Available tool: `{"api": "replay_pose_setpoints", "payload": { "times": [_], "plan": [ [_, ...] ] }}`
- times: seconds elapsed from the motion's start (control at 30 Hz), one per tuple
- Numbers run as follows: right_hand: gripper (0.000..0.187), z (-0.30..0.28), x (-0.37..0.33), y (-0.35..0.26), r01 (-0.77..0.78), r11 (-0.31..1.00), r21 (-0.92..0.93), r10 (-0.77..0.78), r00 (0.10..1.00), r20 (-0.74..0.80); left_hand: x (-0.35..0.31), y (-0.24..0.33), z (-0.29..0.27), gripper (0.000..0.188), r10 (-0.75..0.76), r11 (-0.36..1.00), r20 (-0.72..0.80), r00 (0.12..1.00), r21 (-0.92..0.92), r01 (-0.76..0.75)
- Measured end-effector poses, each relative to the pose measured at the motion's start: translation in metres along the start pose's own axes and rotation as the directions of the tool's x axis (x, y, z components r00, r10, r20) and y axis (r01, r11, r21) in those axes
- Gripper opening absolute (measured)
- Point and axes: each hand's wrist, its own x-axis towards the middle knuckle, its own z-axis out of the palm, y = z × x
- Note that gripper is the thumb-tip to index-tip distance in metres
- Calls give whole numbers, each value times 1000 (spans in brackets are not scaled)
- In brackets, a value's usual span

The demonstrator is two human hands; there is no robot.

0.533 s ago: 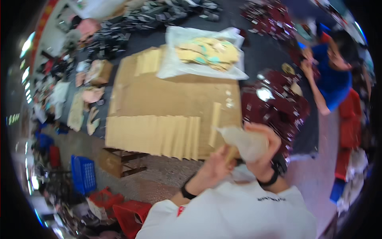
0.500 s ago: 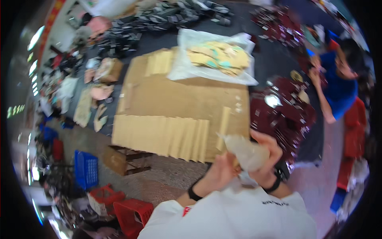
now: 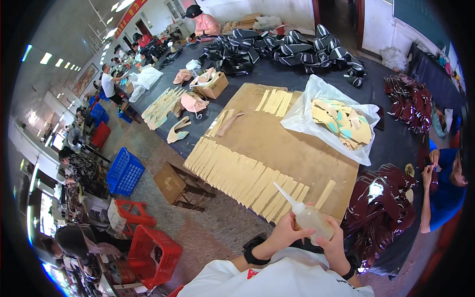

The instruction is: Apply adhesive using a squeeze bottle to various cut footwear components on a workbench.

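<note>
Between my two hands is a squeeze bottle (image 3: 314, 222), translucent, with pale yellowish contents and a long white pointed nozzle tilted up to the left. My left hand (image 3: 287, 232) grips its left side, and my right hand (image 3: 335, 245) grips its right side, thumbs toward me. The bottle is held above the near edge of a brown board (image 3: 267, 143). Along that edge lies a row of overlapping cream strips (image 3: 242, 175). One separate cream strip (image 3: 324, 194) lies on the board just beyond the bottle.
A white plastic bag (image 3: 316, 91) at the board's far right holds cream pieces with green patches. Dark red glossy pieces (image 3: 378, 213) are heaped to the right, beside a person in blue (image 3: 445, 180). At left stand a wooden stool (image 3: 170, 183), a blue basket (image 3: 123, 171) and a red crate (image 3: 154, 257).
My view has swung, so the table appears turned and more of the room shows at left. The bottle's nozzle, blurred before, now shows clearly. Both hands still hold the bottle.
</note>
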Motion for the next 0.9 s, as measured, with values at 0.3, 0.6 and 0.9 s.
{"api": "replay_pose_setpoints", "payload": {
  "times": [0.3,0.6,0.9],
  "plan": [
    [49,7,3,11,-56,998,-21,54,994,-92,5,-8,-3,49,15,999,-172,985,37,-9],
    [86,3,-4,-21,493,429,-757,-551,807,213,12,-13,7,27,-471,698,31,882,-597,394],
    [84,-10,18,2,621,742,-254,-618,780,102,16,-20,14,34,-525,614,366,768,-462,640]
  ]
}}
